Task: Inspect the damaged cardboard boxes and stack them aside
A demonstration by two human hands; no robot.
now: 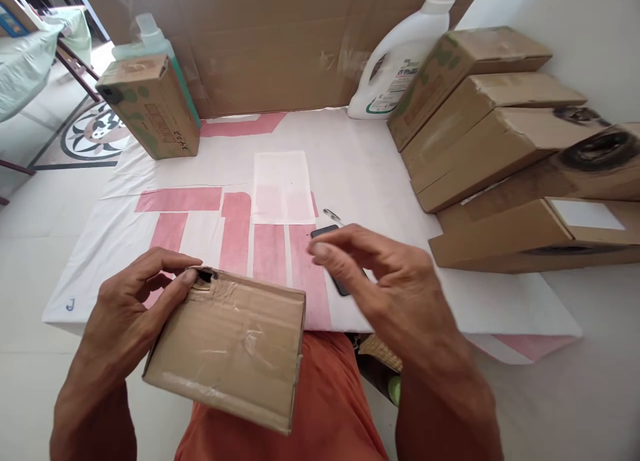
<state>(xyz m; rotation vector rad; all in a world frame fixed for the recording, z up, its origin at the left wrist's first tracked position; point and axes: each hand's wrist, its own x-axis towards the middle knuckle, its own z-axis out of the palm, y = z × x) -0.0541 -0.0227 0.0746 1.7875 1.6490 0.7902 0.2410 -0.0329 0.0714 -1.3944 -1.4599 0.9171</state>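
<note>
My left hand [145, 291] grips a brown cardboard box [240, 348] by its upper left corner, thumb on the face and fingers behind. The box is tilted above my lap. Beside my thumb a torn dark hole [205, 275] shows at the edge, and clear tape shines on the face. Apart from the box, my right hand [385, 274] is raised with thumb and forefinger pinched together; whether something small is between them I cannot make out. Beyond it lie a dark phone [326, 232], partly covered by the hand, and a pen [331, 214].
White paper [283, 188] lies on the white and pink cloth-covered table [350, 154]. At right, several cardboard boxes [465, 148] lean in a row beside a white jug [400, 61]. Another box [150, 108] stands at left before a green bottle [170, 48]. A large cardboard sheet [270, 48] stands behind.
</note>
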